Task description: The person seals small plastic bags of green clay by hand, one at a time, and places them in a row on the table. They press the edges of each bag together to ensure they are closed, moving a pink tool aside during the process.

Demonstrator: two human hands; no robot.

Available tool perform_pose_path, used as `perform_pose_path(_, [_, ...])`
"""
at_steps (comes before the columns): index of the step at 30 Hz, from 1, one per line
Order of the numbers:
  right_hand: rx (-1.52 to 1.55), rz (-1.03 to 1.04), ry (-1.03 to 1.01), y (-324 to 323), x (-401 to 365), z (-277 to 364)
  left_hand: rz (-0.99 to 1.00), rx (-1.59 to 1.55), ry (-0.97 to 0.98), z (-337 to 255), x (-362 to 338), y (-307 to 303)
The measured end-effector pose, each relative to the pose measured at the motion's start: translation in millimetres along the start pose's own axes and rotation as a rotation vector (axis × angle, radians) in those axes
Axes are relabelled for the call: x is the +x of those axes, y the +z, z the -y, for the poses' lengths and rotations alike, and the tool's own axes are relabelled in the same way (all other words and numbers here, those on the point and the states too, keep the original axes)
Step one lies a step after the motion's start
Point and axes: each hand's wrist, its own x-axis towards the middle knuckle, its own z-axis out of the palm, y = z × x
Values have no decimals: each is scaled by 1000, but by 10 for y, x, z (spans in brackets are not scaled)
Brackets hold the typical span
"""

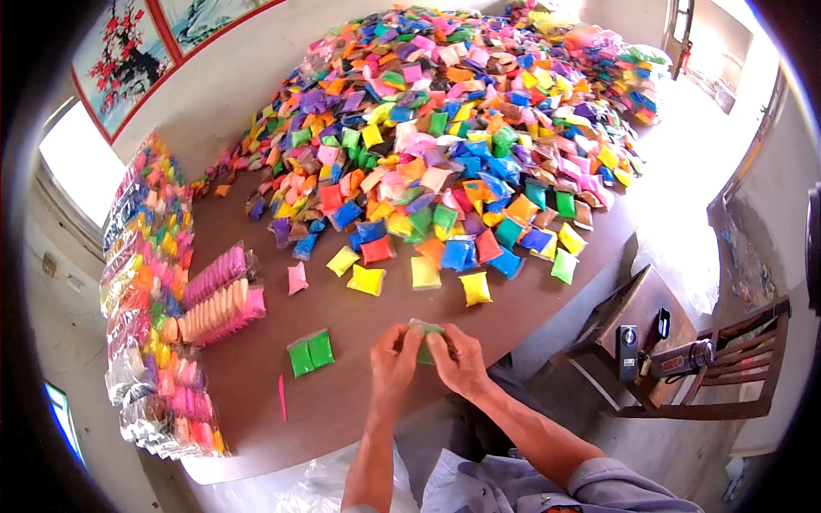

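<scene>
Between both hands, near the table's front edge, is a small green packet (427, 352) in clear plastic, partly hidden by the fingers. My left hand (395, 355) pinches its left side and my right hand (455, 355) pinches its right side, thumbs on top. Left of the hands lie green packets (310, 352) side by side, flat on the table. A thin pink stick (282, 398) rests farther left. Beyond the hands are loose yellow packets (475, 289) and a pink one (297, 278).
A large heap of coloured packets (445, 145) covers the table's far part. Stacked rows of bagged packets (150, 299) line the left edge, beside pink and peach stacks (218, 308). At right stand a small wooden table (654, 299) with a flask (684, 357) and a chair (744, 368).
</scene>
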Motion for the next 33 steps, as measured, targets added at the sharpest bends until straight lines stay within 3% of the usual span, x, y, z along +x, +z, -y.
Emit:
perform_pose_path(7, [-3, -158, 6, 55, 13, -99, 241, -115, 4, 114, 311, -14])
perform_pose_path(9, [-13, -164, -8, 80, 13, -160, 329, 159, 147, 104, 389, -36])
perform_pose_path(13, [33, -149, 85, 79, 18, -146, 354, 30, 180, 186, 478, -22])
perform_pose_path(16, [-3, -164, 105, 111, 25, -178, 237, 48, 349, 319, 473, 21])
perform_pose_path(19, [93, -137, 206, 86, 25, -53, 233, 55, 348, 343, 475, -10])
perform_pose_path(25, [14, -142, 126, 121, 37, -60, 275, -37, 264, 304, 486, -64])
perform_pose_path(27, [143, -207, 133, 126, 33, -58, 361, -73, 208, 295, 465, -70])
perform_pose_path(33, [126, -193, 145, 149, 39, -118, 309, 32, 387, 386, 448, -69])
